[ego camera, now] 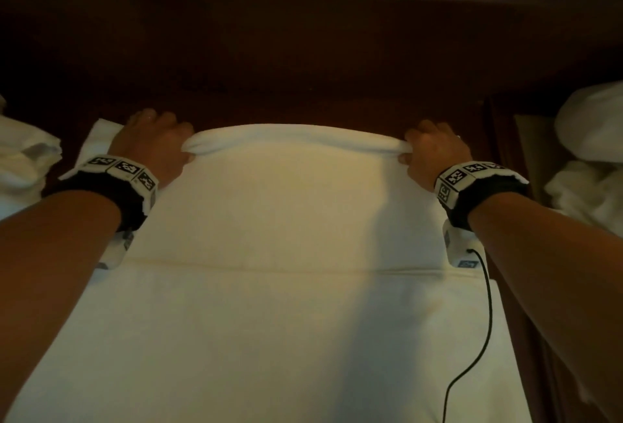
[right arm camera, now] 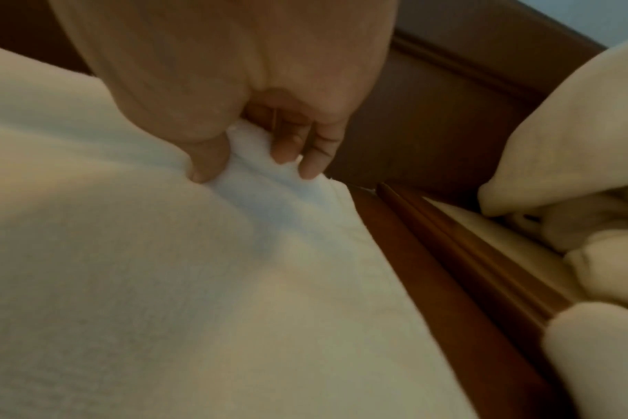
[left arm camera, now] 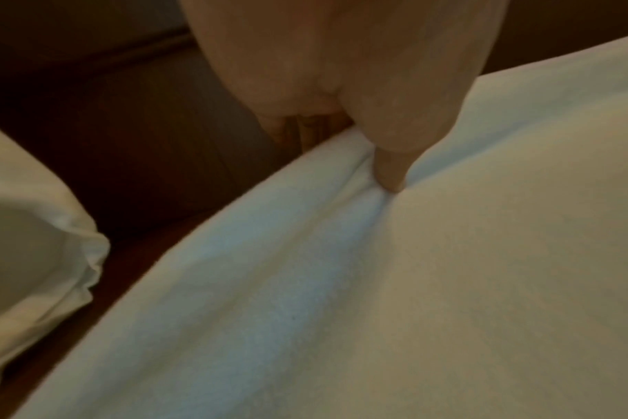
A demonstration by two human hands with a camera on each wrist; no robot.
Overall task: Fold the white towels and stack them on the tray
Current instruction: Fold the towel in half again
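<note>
Hands, left hand [ego camera: 151,139] and right hand [ego camera: 435,149], pinch towel [ego camera: 286,220] fold; no legible writing.

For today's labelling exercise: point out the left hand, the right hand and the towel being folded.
left hand [ego camera: 153,139], head view, back of the hand.
right hand [ego camera: 436,149], head view, back of the hand.
towel [ego camera: 286,220], head view, flat middle of the cloth.
</note>
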